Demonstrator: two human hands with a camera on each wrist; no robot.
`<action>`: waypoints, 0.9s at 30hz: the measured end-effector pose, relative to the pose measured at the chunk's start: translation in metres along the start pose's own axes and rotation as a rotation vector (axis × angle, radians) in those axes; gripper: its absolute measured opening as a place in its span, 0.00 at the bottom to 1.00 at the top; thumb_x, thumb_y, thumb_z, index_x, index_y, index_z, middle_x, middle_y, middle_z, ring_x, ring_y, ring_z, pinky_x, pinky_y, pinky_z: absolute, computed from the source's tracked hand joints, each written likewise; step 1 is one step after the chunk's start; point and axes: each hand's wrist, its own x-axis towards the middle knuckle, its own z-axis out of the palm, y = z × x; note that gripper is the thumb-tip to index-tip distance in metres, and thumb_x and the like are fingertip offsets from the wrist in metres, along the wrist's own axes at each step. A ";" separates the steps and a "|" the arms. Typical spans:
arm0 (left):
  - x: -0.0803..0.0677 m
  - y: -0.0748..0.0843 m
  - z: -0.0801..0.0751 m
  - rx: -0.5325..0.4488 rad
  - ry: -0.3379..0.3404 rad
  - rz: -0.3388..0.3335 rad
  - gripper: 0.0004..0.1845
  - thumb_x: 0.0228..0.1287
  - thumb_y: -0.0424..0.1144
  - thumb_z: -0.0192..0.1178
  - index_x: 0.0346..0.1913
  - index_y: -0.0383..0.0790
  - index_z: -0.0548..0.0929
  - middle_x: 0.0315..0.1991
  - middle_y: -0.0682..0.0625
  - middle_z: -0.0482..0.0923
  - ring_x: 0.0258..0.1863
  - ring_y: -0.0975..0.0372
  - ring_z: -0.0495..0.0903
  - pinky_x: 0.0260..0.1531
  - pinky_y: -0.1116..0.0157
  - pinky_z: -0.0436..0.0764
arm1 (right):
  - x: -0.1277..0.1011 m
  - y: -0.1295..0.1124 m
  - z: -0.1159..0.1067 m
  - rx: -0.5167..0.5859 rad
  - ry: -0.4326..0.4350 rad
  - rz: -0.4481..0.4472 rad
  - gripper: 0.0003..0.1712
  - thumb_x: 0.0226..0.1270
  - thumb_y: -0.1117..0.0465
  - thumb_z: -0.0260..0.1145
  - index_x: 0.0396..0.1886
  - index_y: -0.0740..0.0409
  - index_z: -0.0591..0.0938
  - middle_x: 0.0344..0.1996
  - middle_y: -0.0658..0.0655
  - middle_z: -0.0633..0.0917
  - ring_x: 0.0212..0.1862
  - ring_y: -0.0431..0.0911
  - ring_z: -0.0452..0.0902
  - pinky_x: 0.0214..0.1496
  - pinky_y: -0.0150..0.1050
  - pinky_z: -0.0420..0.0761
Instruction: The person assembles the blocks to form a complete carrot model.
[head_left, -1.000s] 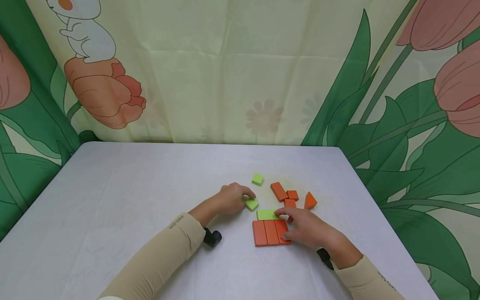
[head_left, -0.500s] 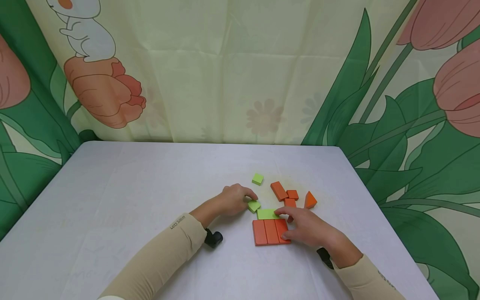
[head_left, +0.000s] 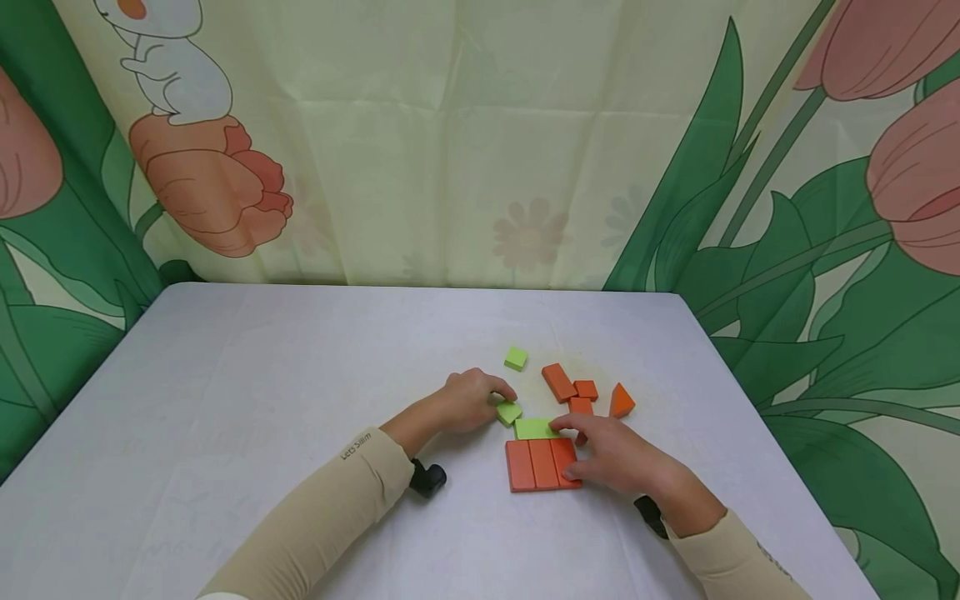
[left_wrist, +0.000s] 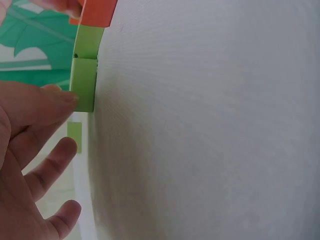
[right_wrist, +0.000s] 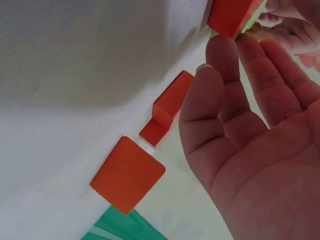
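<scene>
Two hands worked: our left hand (head_left: 468, 398) pinched the small green square block (head_left: 508, 412) just left of the green rectangular block (head_left: 534, 428), which our relaxed right hand (head_left: 611, 454) steadied against the orange row (head_left: 542, 465).

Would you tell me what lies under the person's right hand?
The right hand rests over the right edge of three orange blocks laid side by side, fingertips on the green rectangular block. An orange block pokes out beyond; whatever lies beneath the palm is hidden.

Bright, even, soft light; little glare
Head view sharp, faint shadows under the arms; wrist views bend the counter (left_wrist: 210, 120) strongly at edges; near hand (right_wrist: 250, 145) slightly soft
</scene>
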 end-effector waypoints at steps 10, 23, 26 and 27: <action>-0.013 0.007 -0.001 0.064 0.014 0.061 0.19 0.60 0.39 0.71 0.56 0.49 0.87 0.49 0.58 0.84 0.56 0.56 0.75 0.50 0.52 0.70 | 0.000 0.004 -0.001 -0.006 0.001 -0.037 0.32 0.56 0.62 0.77 0.62 0.51 0.79 0.44 0.45 0.80 0.44 0.44 0.72 0.40 0.39 0.77; -0.028 0.020 0.019 0.123 0.047 0.095 0.26 0.54 0.51 0.76 0.56 0.48 0.86 0.51 0.62 0.83 0.54 0.60 0.73 0.53 0.53 0.68 | 0.000 0.009 -0.002 -0.003 -0.004 -0.099 0.31 0.57 0.62 0.76 0.62 0.53 0.79 0.42 0.47 0.80 0.43 0.45 0.73 0.39 0.38 0.77; -0.030 0.022 0.020 0.150 0.057 0.087 0.27 0.54 0.52 0.76 0.57 0.49 0.85 0.52 0.61 0.82 0.54 0.61 0.73 0.53 0.54 0.68 | 0.000 0.009 -0.002 -0.001 -0.006 -0.103 0.32 0.57 0.62 0.77 0.62 0.54 0.79 0.43 0.47 0.80 0.43 0.45 0.73 0.39 0.38 0.77; -0.030 0.022 0.021 0.153 0.060 0.086 0.27 0.54 0.53 0.76 0.57 0.49 0.85 0.53 0.61 0.82 0.54 0.60 0.73 0.53 0.54 0.68 | 0.000 0.009 -0.003 0.000 -0.006 -0.103 0.32 0.57 0.62 0.77 0.62 0.53 0.79 0.43 0.47 0.80 0.43 0.45 0.73 0.39 0.38 0.77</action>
